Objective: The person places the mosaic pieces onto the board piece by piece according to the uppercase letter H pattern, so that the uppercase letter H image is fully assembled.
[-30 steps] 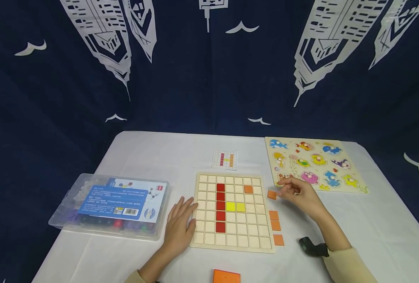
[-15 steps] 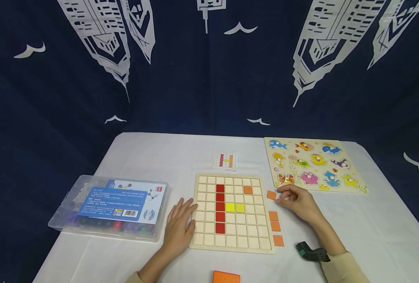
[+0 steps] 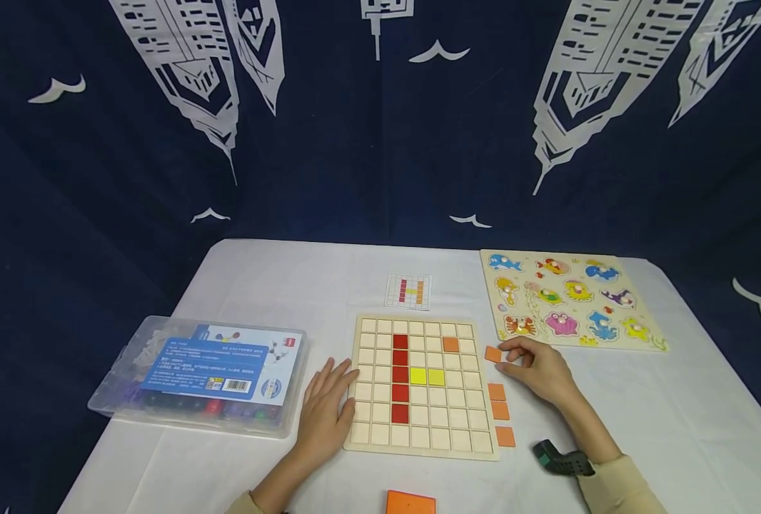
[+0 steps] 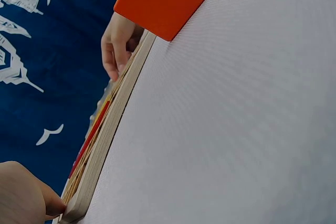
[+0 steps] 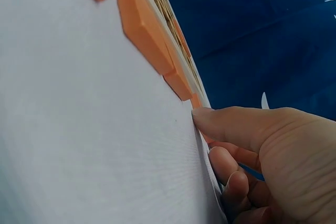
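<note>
A wooden grid board (image 3: 432,442) lies mid-table, with a column of red tiles (image 3: 400,373), two yellow tiles (image 3: 427,376) and one orange tile (image 3: 450,344) in its cells. My left hand (image 3: 325,414) rests along the board's left edge, fingers extended; the left wrist view shows the thumb (image 4: 52,203) against the board's corner. Beside the board's upper right, my right hand (image 3: 541,368) pinches a loose orange tile (image 3: 492,354) between thumb and index finger. Further orange tiles (image 3: 497,392) lie in a line below it, along the board's right side.
A small pattern card (image 3: 408,291) lies behind the board. To the left is a clear plastic box (image 3: 200,378) with a blue label. A sea-animal peg puzzle (image 3: 573,300) sits at the back right. An orange block (image 3: 411,502) stands at the front.
My right hand has lowered slightly and moved left, and its thumb and index finger have closed on the loose orange tile. The left hand has stayed in place.
</note>
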A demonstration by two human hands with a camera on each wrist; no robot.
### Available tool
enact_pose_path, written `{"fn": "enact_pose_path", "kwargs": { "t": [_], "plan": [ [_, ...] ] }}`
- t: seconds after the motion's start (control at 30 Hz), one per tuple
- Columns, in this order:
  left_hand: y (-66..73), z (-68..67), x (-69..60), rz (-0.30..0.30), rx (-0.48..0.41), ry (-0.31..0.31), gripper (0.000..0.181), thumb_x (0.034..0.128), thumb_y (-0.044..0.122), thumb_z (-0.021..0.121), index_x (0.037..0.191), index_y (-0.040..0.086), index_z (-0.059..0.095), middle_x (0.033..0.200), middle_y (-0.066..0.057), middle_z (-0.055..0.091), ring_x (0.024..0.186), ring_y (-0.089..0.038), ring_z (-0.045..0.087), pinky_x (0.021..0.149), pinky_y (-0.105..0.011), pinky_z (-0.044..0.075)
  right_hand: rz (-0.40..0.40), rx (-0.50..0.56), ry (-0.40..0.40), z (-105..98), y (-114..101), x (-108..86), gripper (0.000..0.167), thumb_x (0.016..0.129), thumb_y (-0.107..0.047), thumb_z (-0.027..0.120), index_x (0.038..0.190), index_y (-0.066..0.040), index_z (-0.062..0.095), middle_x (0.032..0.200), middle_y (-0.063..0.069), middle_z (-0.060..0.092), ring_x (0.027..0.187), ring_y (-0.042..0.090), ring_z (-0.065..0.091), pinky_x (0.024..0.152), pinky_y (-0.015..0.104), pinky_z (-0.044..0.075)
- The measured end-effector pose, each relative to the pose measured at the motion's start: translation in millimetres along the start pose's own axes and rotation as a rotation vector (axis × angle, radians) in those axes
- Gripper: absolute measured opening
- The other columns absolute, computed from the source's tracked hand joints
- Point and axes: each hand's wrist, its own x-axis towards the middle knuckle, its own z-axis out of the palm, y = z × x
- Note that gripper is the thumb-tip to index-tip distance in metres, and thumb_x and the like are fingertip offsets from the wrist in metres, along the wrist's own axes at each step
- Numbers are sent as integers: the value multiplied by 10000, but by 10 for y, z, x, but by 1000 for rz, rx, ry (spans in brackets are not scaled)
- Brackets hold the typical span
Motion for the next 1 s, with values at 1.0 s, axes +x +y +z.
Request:
{"fn": "enact_pose_path", "kwargs": {
  "t": [1.0],
  "plan": [
    [-2, -3, 8, -41, -6, -34, 434, 881, 44, 599, 1314, 35, 577, 1491, -134, 465, 1465, -369, 264, 1183, -554, 146, 29, 116, -37, -228, -123, 18, 256, 808, -67, 767, 1041, 0, 684, 837, 80, 654, 655, 82, 418, 516, 219, 343]
  ]
}}
